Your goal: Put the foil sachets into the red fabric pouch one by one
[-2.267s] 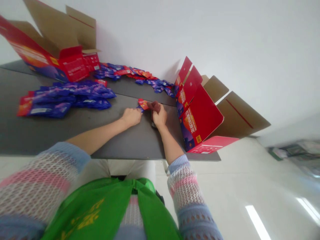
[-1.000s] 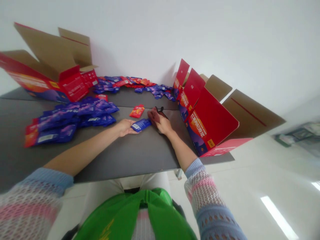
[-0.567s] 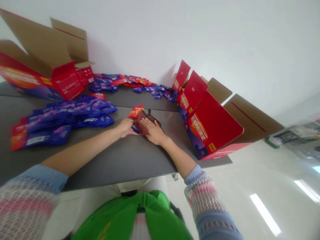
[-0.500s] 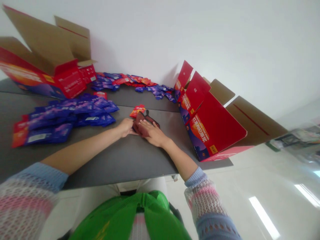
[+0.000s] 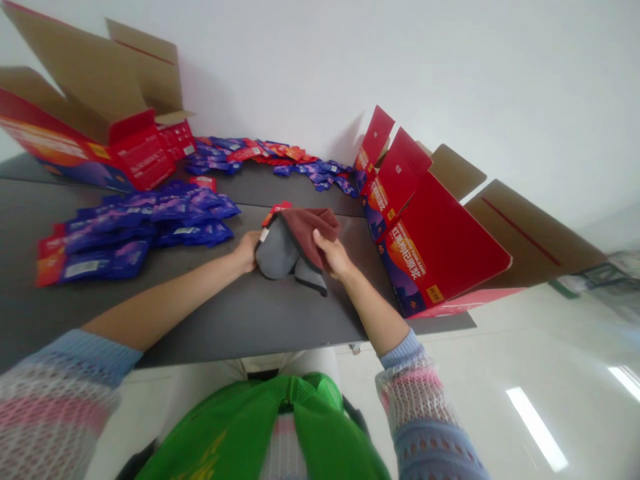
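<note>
Pinching partly folded brown-and-grey cloth (image 5: 311, 230) in left hand (image 5: 246, 252) and right hand (image 5: 332, 255), with sachet heap (image 5: 140, 217) already left of it, one red sachet (image 5: 274, 210) loose behind it.

Looks like a packing room | shows an open printed carton (image 5: 143, 153) on the left by the back edge of the grey worktop (image 5: 240, 317), more open cartons (image 5: 407, 257) along the right edge | shows printed sachets (image 5: 167, 210) heaped left of centre and strewn along the back edge | includes a green apron (image 5: 200, 430), plain white wall (image 5: 280, 73), glossy pale floor (image 5: 455, 383)
</note>
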A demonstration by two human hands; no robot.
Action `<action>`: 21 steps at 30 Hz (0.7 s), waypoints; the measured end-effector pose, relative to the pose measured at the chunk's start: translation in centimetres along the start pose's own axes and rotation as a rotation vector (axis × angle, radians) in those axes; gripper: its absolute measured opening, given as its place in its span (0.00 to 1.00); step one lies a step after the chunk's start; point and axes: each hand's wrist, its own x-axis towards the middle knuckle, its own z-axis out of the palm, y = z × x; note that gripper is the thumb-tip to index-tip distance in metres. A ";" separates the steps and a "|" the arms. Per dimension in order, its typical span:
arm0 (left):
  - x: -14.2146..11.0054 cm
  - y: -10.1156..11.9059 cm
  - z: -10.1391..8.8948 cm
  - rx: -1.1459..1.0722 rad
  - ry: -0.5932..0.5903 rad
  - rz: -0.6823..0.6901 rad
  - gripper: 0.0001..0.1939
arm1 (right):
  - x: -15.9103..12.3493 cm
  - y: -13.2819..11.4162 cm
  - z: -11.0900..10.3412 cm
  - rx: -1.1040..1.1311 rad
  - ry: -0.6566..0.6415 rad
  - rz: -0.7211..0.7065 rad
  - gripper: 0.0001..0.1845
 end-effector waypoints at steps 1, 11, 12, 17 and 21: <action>-0.1 0.0 0.2 -0.029 0.014 -0.016 0.11 | 0.5 0.0 -0.5 0.004 0.093 -0.029 0.40; -0.8 1.2 -0.3 -0.098 -0.203 -0.134 0.12 | 1.4 0.5 -3.8 -0.836 0.024 -0.345 0.30; -0.8 1.2 -0.4 -0.095 -0.223 -0.142 0.11 | 1.2 0.9 -3.2 -0.948 -0.075 -0.332 0.31; -0.9 1.3 0.0 -0.087 -0.199 -0.146 0.11 | 0.6 2.6 0.1 -1.197 -0.265 -0.343 0.39; -0.9 1.3 0.2 -0.089 -0.192 -0.136 0.12 | -0.4 2.2 1.2 -1.200 -0.325 -0.418 0.40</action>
